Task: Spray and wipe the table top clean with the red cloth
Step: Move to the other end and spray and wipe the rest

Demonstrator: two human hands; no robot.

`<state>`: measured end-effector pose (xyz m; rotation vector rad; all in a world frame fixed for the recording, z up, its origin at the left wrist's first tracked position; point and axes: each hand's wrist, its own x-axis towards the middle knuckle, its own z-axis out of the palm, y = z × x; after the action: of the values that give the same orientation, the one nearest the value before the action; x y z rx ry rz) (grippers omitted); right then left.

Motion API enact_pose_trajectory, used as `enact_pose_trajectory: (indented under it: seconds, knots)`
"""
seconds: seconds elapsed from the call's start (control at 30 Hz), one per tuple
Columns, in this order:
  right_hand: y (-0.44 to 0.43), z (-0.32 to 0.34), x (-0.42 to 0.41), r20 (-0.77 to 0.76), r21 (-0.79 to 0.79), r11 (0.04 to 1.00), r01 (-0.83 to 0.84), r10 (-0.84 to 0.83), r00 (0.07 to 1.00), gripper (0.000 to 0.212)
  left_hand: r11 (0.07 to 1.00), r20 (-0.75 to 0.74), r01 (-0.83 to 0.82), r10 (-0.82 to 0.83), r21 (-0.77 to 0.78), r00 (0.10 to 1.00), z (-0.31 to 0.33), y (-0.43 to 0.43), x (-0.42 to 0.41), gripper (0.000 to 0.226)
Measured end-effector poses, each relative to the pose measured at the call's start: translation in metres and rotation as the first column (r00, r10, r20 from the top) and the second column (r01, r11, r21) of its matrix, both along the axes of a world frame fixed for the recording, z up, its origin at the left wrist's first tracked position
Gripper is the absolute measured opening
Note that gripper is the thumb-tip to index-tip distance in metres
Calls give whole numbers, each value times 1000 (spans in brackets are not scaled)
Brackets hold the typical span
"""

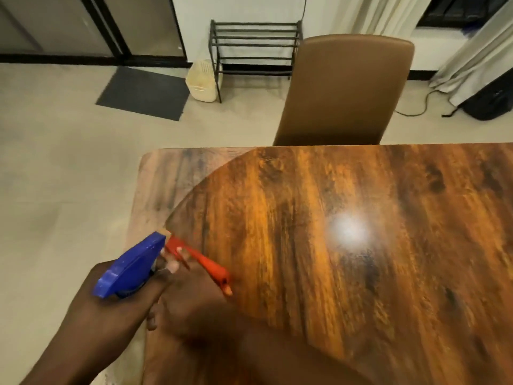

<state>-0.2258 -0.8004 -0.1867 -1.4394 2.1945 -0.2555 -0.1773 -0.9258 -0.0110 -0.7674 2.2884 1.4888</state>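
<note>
Head view, looking down. A glossy brown wood-grain table top (pixel 305 190) fills the right and lower part of the view, with its rounded far-left corner visible and a bright light reflection (pixel 348 232) near its middle.

A blue plastic spray head (pixel 130 266) with a red nozzle and trigger (pixel 205 262) is held above the left edge of the table, towards the near-left corner, the red end pointing in over the wood. The bottle below the head is hidden by the hand.

The left hand (pixel 130 309) is seen entering from the lower left. It is wrapped around the neck beneath the blue head, with fingertips (pixel 172 265) curled onto the red trigger.

The right hand (pixel 194 304) is seen just beside the left, over the near-left part of the table top, its forearm running in from the bottom edge. It is heavily blurred (motion smear), so it cannot be told whether its fingers are spread or closed, or whether anything is held.

A brown padded chair (pixel 344 87) is pushed against the far edge of the table. Beyond it, on the pale floor, a black metal rack (pixel 255 43) stands at the wall. A cream plastic basket (pixel 202 81) stands just beside the rack's left leg, and a dark grey mat (pixel 144 93) lies to the left of the basket. Pale curtains (pixel 472 56) and a black bag (pixel 491 102) are seen at the far right.
</note>
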Motion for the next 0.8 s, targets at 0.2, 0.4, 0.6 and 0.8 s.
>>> enact_pose_trajectory:
  seconds: [0.2, 0.4, 0.6, 0.8]
  knots:
    - [70, -46, 124, -224, 125, 989, -84, 111, 968, 69, 976, 13, -178, 181, -122, 983, 5, -34, 26, 44]
    - [184, -31, 81, -366, 75, 919, 387, -335, 868, 67, 953, 40, -286, 292, -103, 956, 0, -75, 51, 44]
    - [172, -13, -92, -157, 84, 495, 865, -851, 502, 76, 955, 20, -295, 296, -27, 955, -11, -104, 63, 50]
    - [61, -19, -215, -203, 63, 406, 912, -889, 410, 80, 960, 34, -280, 281, -13, 959, -23, -121, 68, 49]
